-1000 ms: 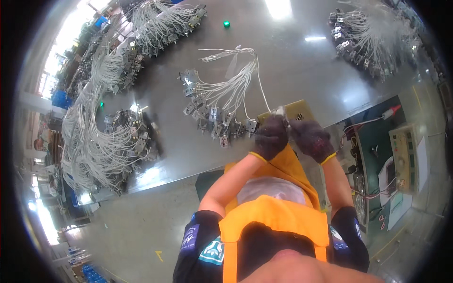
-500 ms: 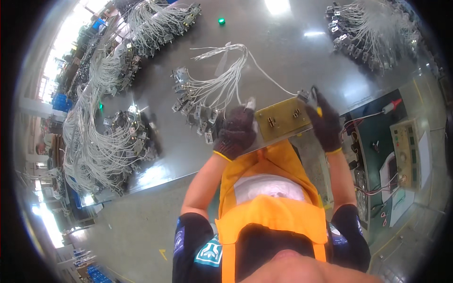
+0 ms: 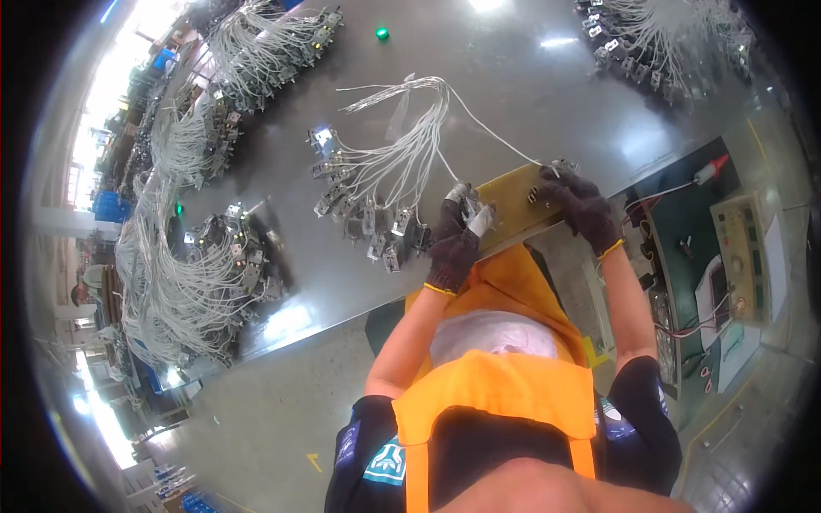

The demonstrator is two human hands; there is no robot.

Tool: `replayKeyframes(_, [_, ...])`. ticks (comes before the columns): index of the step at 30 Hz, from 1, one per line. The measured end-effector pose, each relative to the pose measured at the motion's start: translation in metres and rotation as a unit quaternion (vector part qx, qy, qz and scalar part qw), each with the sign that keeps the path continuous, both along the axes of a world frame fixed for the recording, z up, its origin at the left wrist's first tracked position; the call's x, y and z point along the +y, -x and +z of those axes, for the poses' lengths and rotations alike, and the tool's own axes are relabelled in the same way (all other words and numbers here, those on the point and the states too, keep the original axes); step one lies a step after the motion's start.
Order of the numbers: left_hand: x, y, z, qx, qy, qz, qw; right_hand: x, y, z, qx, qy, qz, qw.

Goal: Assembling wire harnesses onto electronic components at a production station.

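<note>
One long heap of wired metal parts lines the left side. Right of it lies one bundle of white wires, its parts too crowded to count. The gloved left hand, knuckles up and fingers bent, grips one metal block over the left end of one brass-coloured board. The right hand reaches across the board's right end, fingers curled beside one wired block; I cannot tell whether it grips. One control box stands far right.

Gloved hands hold wired metal parts at a brass-coloured block.
</note>
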State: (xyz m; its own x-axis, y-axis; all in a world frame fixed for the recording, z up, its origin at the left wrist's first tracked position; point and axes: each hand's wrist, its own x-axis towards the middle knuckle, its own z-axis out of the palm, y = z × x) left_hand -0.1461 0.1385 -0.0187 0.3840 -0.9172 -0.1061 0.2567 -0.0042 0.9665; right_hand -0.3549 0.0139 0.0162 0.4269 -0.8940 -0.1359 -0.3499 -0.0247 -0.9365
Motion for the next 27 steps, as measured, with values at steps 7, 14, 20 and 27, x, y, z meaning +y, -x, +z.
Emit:
replayKeyframes(7, [-0.01,0.012,-0.012,-0.302,0.005,-0.012,0.953,0.028,-0.013,0.025,-0.02,-0.058,0.08,0.995])
replayKeyframes(14, [-0.013,0.013,0.004,-0.223,0.004,-0.042,0.974,0.053,-0.009,0.037,0.078,0.207,0.144,0.965])
replayKeyframes(20, [-0.028,0.015,-0.017,-0.478,0.061,-0.009,0.876,0.052,-0.023,0.041,0.139,0.268,0.147,0.942])
replayKeyframes(27, [-0.027,0.02,-0.01,-0.535,0.086,-0.022,0.84,0.047,-0.037,0.04,0.31,0.276,0.207,0.886])
